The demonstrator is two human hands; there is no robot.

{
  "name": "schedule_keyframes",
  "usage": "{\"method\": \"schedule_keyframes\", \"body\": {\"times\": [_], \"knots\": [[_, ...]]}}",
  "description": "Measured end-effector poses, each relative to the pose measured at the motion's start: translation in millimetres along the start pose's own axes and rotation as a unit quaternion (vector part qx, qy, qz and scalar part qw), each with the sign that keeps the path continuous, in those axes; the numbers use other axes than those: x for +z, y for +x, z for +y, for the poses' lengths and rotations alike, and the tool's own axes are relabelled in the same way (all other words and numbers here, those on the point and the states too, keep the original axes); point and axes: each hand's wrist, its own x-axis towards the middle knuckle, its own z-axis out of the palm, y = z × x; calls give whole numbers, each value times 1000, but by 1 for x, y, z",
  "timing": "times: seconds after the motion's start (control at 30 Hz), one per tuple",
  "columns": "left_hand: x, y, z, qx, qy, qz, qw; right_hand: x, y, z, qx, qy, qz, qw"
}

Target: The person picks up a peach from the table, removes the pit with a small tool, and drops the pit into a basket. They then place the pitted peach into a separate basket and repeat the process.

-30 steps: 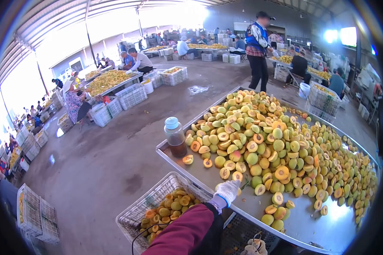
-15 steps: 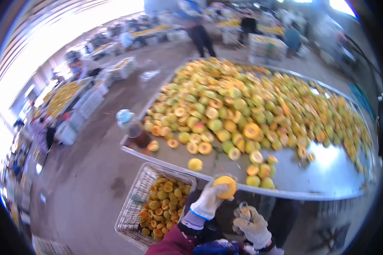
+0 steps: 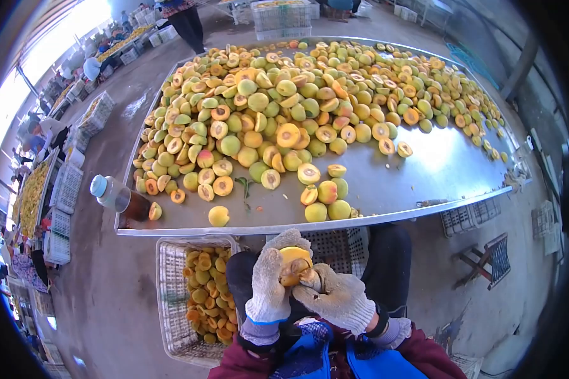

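Observation:
My left hand (image 3: 269, 281), in a whitish knitted glove, is wrapped round a yellow peach half (image 3: 295, 260) just in front of the table edge. The cut face of the peach is turned towards my other hand, with the brown pit area showing. My right hand (image 3: 338, 297), gloved too, is closed with its fingertips against the peach. Between its fingers is a small curved metal tool (image 3: 322, 278), mostly hidden by the glove. Below and left of my hands stands a white plastic basket (image 3: 171, 316) of peach halves (image 3: 208, 294).
A metal table (image 3: 373, 189) carries a large heap of halved peaches (image 3: 253, 120). A bottle of brown liquid (image 3: 123, 199) stands at its left corner. On the right are a folding stool (image 3: 490, 262) and a crate (image 3: 471, 215). A person (image 3: 186, 22) stands beyond the table.
My left hand has brought the peach back from the table edge to my right hand, and the two hands now meet at it. The camera view has shifted to the right and downwards.

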Motion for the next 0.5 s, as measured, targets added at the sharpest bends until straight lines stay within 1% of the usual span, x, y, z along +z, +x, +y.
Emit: {"method": "schedule_keyframes", "body": {"times": [0.03, 0.1, 0.13, 0.2, 0.23, 0.3, 0.33, 0.4, 0.43, 0.5], "knots": [[2, -1, -2, -4, 0, -1, 1000, 1, -2, 0, 4, 1, 1, 1000], [9, -6, -4, 19, 34, 36, 999, 2, -6, -1, 29, -32, -13, 999], [13, -8, -5, 15, 34, 35, 999, 0, -8, -2, 33, -31, -12, 999], [19, -13, -6, 83, 109, 43, 990, -5, -13, -4, -75, -34, 19, 996], [19, -13, -5, 80, 110, 42, 990, -5, -14, -3, -72, -33, 20, 997], [19, -11, 1, 62, 159, -3, 985, -4, -14, -1, 8, 88, -27, 996], [21, -9, 6, 61, 159, -5, 985, -5, -14, -1, 9, 89, -25, 996], [26, -7, 15, 30, 88, -42, 995, -7, -14, 0, 61, 204, -92, 973], [26, -7, 14, 30, 90, -45, 995, -7, -15, 0, 61, 205, -90, 973], [28, -7, 7, 69, 31, -59, 995, -7, -16, 1, 26, 178, -54, 982]]}}
